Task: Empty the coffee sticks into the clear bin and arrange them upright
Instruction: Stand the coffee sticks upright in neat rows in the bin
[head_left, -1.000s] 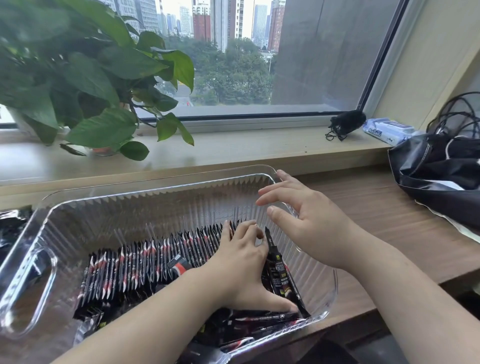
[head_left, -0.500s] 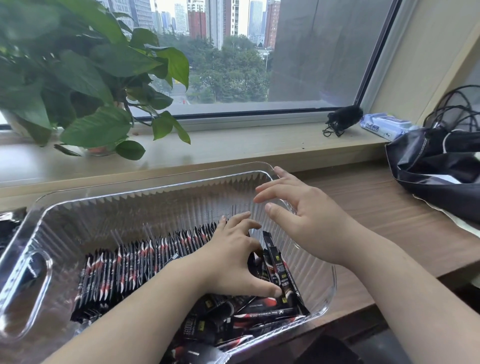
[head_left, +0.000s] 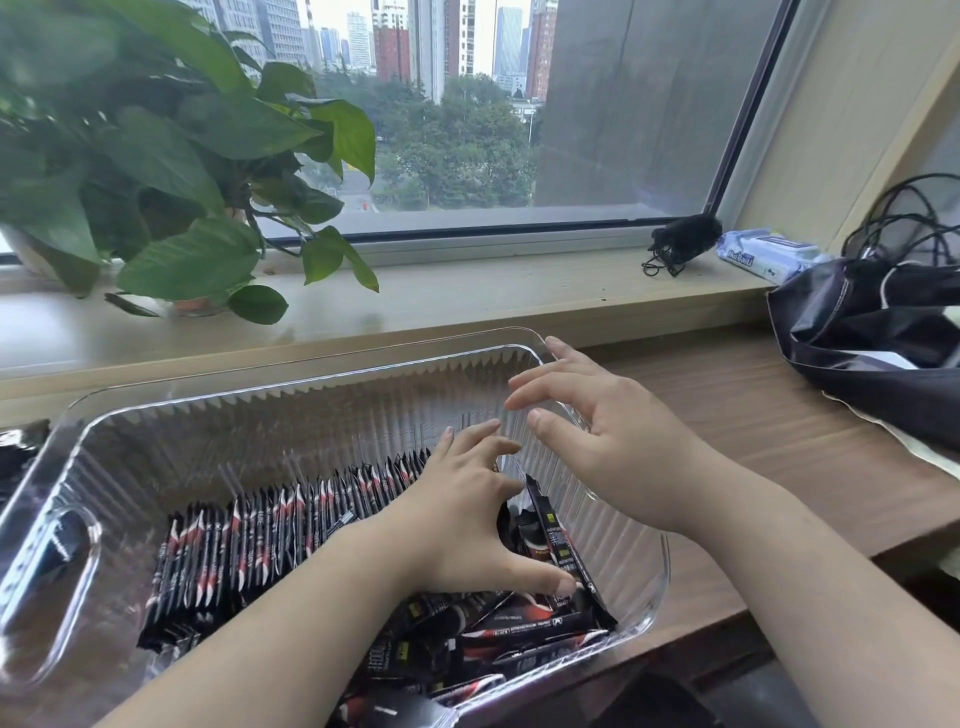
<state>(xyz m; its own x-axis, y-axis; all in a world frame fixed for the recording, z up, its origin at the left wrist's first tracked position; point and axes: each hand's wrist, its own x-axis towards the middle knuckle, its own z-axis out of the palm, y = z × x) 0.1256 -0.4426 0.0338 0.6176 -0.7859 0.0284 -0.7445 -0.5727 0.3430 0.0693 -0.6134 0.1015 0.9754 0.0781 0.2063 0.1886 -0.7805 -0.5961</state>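
Standing on the wooden bench (head_left: 779, 467) under the window, the clear bin (head_left: 208, 441) fills most of the view. Its walls are ribbed and thin, and it has a cut-out handle at the left end. I judge it light and a little slippery, so it may slide if it is pushed hard from inside.

All the coffee sticks are inside the bin. A long row of upright sticks (head_left: 249, 540) runs from the left part toward the middle, packed close. At the near right corner the loose sticks (head_left: 519, 634) lie flat, one across another.

The left hand (head_left: 467, 519) is spread, with the palm side against the right end of the row and the thumb stretched down to the loose sticks; it pinches nothing. The right hand (head_left: 613, 447) hovers over the right end of the bin with relaxed, parted fingers and holds nothing. I cannot tell if it touches the rim.

Between the two hands, one leaning stick (head_left: 556, 530) stands tilted against the right wall.

Each stick looks very light, narrow and glossy, soft in the middle where the powder can move. Probably it is best to pinch a few together near the top edge, while the other hand supports the row so it does not fall.
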